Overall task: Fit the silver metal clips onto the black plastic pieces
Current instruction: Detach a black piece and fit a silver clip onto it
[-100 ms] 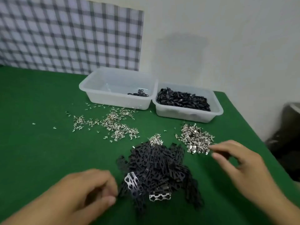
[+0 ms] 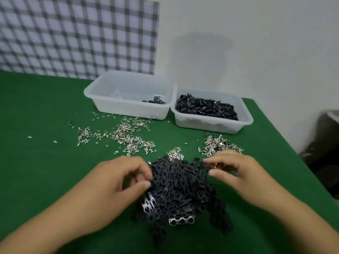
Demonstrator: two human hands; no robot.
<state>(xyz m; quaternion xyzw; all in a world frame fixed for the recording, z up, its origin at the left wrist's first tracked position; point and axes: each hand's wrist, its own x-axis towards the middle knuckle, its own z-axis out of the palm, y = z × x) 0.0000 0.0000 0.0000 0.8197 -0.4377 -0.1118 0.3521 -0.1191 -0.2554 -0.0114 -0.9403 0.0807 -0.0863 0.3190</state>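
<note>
Both left hand (image 2: pixel 110 189) and right hand (image 2: pixel 244 177) curl against black pieces (image 2: pixel 183 184); grasp unclear.

A single wide-angle view, worn at head height, looks forward and steeply down over the green table (image 2: pixel 36 171). The heap of black plastic pieces (image 2: pixel 183 184) lies low and central, close to the lens. The left hand (image 2: pixel 117 182) and right hand (image 2: pixel 236 173) reach in from the bottom corners to either side of the heap. Beyond the heap stand a nearly empty clear tub (image 2: pixel 117 107) and a fuller clear tub (image 2: pixel 205 125). Farther back, a checked cloth (image 2: pixel 73 33) and a white wall (image 2: pixel 256 43) fill the top of the frame.
</note>
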